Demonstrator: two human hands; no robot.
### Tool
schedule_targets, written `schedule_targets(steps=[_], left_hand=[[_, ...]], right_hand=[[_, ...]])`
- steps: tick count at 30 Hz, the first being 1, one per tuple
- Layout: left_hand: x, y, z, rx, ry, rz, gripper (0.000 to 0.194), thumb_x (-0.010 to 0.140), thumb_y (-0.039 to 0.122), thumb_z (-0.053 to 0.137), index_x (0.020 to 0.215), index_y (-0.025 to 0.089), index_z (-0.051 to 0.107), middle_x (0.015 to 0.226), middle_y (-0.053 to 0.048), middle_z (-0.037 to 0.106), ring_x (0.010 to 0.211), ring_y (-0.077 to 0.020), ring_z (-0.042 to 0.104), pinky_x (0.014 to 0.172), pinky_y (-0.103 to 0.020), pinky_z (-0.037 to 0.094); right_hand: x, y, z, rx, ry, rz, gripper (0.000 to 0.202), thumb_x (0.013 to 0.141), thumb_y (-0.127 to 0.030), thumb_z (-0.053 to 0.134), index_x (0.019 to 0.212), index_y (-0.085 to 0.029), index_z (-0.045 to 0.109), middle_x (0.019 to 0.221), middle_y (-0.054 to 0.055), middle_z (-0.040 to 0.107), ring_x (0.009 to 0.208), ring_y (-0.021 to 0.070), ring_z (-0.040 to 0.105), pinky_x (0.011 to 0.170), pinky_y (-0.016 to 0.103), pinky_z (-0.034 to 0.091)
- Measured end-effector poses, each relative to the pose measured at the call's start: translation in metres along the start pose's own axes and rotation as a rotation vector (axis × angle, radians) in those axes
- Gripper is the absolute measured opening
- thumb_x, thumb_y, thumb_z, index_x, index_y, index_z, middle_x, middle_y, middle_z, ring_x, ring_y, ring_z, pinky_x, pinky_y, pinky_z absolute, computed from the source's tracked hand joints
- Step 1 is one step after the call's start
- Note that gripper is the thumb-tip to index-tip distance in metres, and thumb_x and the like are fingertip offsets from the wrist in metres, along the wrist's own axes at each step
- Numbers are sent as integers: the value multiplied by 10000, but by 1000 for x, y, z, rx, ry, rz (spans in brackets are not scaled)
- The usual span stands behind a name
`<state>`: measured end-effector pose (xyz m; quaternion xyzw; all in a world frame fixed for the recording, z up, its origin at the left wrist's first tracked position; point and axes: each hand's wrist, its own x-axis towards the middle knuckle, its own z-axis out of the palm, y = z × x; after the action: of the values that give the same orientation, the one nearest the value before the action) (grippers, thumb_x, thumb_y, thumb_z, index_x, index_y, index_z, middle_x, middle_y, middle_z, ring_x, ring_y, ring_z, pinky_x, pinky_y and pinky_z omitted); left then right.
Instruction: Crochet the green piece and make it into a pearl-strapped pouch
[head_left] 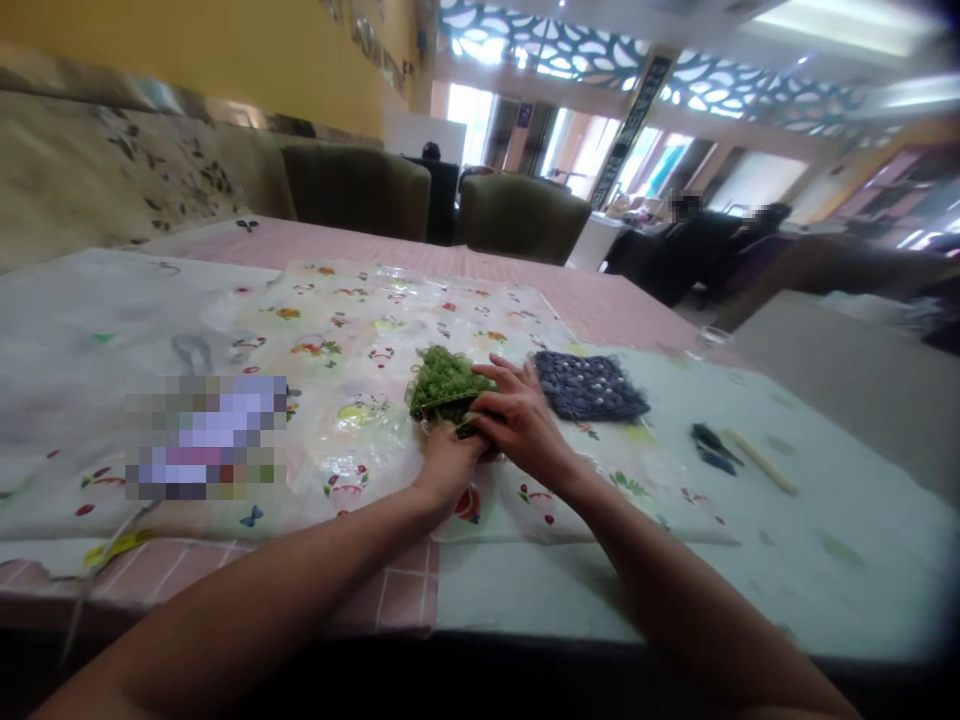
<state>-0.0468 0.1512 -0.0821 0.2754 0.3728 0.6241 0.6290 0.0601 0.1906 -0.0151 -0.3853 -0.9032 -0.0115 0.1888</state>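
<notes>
A fluffy green piece of looped yarn work [448, 383] is held just over the patterned table cover, near the middle of the view. My left hand [452, 452] grips its near edge from below, the fingers mostly tucked out of sight. From the right, my right hand [516, 408] reaches over the same edge with bent fingers and pinches there. A thin line like a needle or rod runs along that edge; I cannot tell which. Beyond my right hand lies a dark blue-grey yarn piece [589, 386] dotted with shiny spots.
A plastic-covered cloth with fruit prints [330, 345] spreads across the table. On the left lies a blurred-out object [210, 435] with a white cable. At right are a small dark item [714, 448] and a beige stick [761, 461]. Chairs [521, 215] stand behind the table.
</notes>
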Motion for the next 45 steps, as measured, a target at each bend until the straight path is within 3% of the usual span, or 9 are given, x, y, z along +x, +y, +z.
schedule_targets(steps=[4, 10, 22, 25, 29, 32, 35, 39, 45], left_hand=[[-1, -1, 2, -23, 48, -39, 255, 622, 155, 714, 874, 115, 708, 813, -66, 727, 736, -198, 670, 685, -300, 562], [0, -1, 1, -77, 60, -80, 378, 593, 185, 760, 959, 133, 679, 874, -54, 734, 742, -197, 668, 705, -329, 565], [1, 14, 2, -222, 82, -153, 392, 725, 338, 746, 1067, 164, 667, 1002, -65, 726, 798, -185, 668, 659, -317, 590], [2, 17, 2, -235, 137, -178, 304, 725, 255, 736, 1006, 158, 674, 952, -52, 726, 765, -167, 657, 662, -308, 592], [2, 18, 2, -218, 156, -186, 269, 741, 205, 698, 1003, 157, 664, 1000, -65, 724, 790, -179, 668, 664, -323, 598], [2, 18, 2, -200, 180, -194, 255, 741, 193, 702, 985, 144, 648, 1009, -85, 725, 803, -194, 676, 654, -338, 603], [2, 18, 3, -187, 213, -192, 235, 736, 178, 711, 956, 131, 644, 941, -77, 725, 763, -183, 675, 669, -346, 606], [5, 20, 6, -193, 273, -147, 175, 755, 160, 690, 925, 145, 650, 899, -37, 719, 817, -168, 679, 766, -336, 604], [9, 18, 6, -168, 318, -88, 158, 738, 151, 710, 888, 122, 672, 924, -47, 713, 874, -187, 682, 842, -383, 597]], right_hand=[[1, 4, 0, -451, 38, -42, 205, 851, -111, 599, 738, -189, 752, 1362, 94, 590, 1433, 355, 331, 1201, 653, 42], [13, 10, 7, -762, -160, 101, 232, 817, -87, 582, 843, -150, 804, 890, 143, 709, 1190, 381, 522, 1185, 686, -42], [8, 11, 4, -374, -149, -117, 295, 861, -37, 563, 683, -194, 738, 799, 65, 640, 1006, 244, 551, 1243, 599, 38], [7, 15, -7, -264, -170, -148, 213, 865, -68, 602, 728, -180, 722, 949, 79, 662, 1080, 250, 570, 1214, 643, 87], [1, 23, -34, 115, -154, -100, 104, 874, -237, 680, 968, -213, 717, 1243, 81, 629, 1179, 234, 579, 1147, 560, 313], [-8, 31, -50, 327, -4, 6, 116, 907, -295, 634, 946, -218, 712, 1105, 53, 686, 1032, 173, 642, 958, 358, 482], [-20, 47, -52, 159, 52, 229, 170, 911, -290, 613, 829, -179, 711, 879, 39, 699, 798, 143, 634, 761, 277, 461], [-37, 74, -35, -161, -193, 498, 241, 897, -309, 621, 724, -162, 702, 710, 39, 682, 671, 150, 593, 622, 255, 362], [-42, 94, -5, -225, -235, 408, 321, 900, -149, 551, 1190, -241, 656, 1024, 67, 697, 874, 182, 617, 710, 264, 370]])
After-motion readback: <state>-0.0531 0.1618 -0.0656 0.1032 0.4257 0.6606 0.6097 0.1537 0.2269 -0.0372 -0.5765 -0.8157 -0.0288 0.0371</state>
